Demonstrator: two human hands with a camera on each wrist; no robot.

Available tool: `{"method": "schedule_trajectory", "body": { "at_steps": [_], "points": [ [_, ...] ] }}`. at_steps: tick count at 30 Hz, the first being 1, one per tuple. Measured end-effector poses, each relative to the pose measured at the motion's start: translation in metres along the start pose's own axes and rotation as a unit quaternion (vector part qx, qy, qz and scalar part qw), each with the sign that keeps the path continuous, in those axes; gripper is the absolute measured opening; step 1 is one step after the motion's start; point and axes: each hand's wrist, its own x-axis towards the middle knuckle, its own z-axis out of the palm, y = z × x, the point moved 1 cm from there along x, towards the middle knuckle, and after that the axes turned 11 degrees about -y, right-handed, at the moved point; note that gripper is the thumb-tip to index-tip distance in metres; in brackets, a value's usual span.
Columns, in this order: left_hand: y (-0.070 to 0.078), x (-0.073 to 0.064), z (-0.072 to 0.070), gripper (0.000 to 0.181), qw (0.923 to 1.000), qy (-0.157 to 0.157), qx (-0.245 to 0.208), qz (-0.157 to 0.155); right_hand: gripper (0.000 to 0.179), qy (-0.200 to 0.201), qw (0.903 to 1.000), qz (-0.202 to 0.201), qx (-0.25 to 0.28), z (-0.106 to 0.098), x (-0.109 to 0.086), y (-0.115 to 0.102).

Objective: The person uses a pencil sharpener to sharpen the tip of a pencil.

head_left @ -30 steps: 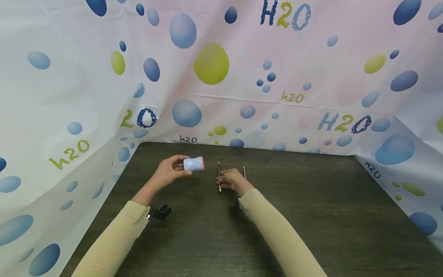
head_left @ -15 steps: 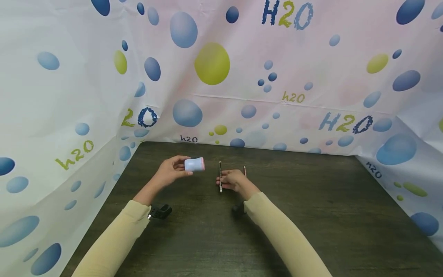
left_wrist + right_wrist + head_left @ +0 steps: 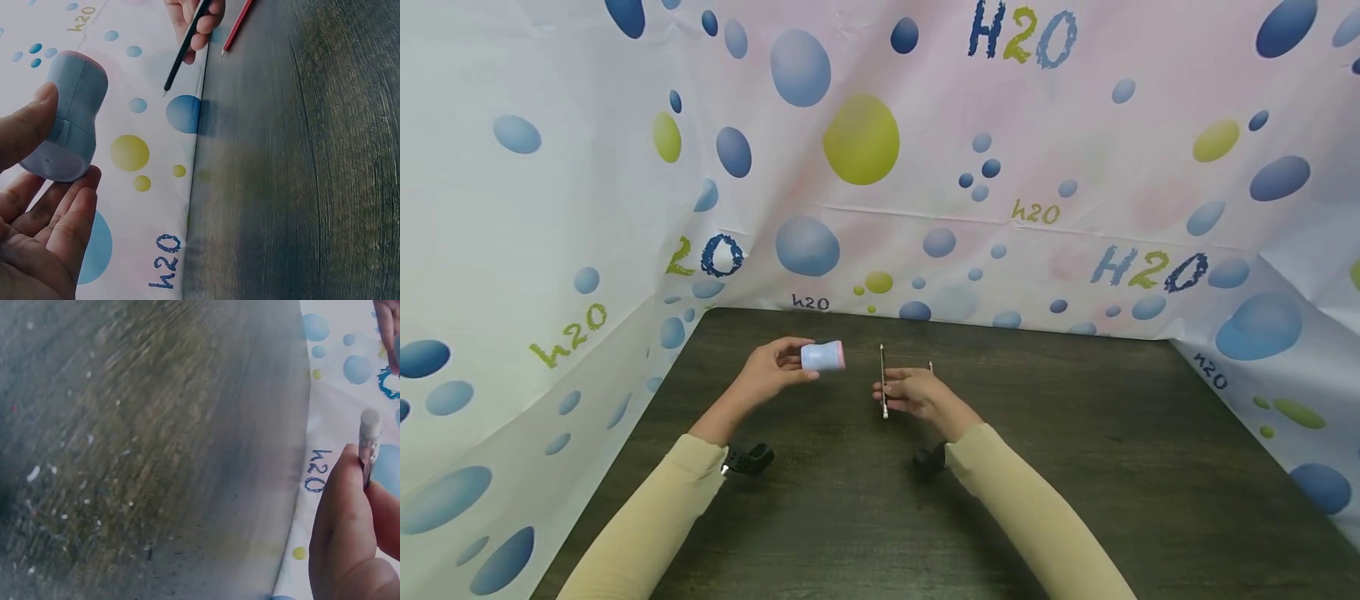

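My left hand grips a small light-blue plastic container, waisted in the middle and pink at one end. It is held sideways above the table, pink end toward the right hand. In the left wrist view, the thumb lies on one side of the container and the fingers are beneath it. My right hand pinches a dark pencil between thumb and fingers. In the right wrist view, the pencil's white eraser end sticks up past the fingertips. A red pencil lies on the table, mostly hidden behind the right hand in the head view.
The dark wooden table spreads under both hands. A white sheet printed with blue and green bubbles closes off the back and both sides. Black wrist devices hang below the sleeves.
My right hand has drifted slightly right with the dark pencil, its wrist turning a little and covering more of the red pencil. The left hand and container have stayed almost still.
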Motion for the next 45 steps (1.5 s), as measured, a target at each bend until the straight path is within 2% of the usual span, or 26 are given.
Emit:
{"method": "schedule_trajectory", "body": {
  "at_steps": [19, 31, 45],
  "points": [
    [0.005, -0.004, 0.0, 0.059, 1.0, -0.002, 0.004, -0.005, 0.055, -0.048, 0.9981, -0.038, 0.009, -0.004, -0.029, -0.007],
    [0.007, -0.003, 0.002, 0.058, 0.9998, -0.009, -0.018, -0.006, 0.056, -0.077, 0.9955, -0.054, 0.003, -0.015, -0.05, -0.005],
    [0.01, -0.007, 0.001, 0.059, 0.9999, -0.011, -0.011, 0.0, 0.058, -0.105, 0.9914, -0.07, -0.035, -0.028, -0.073, -0.005]
  ]
}}
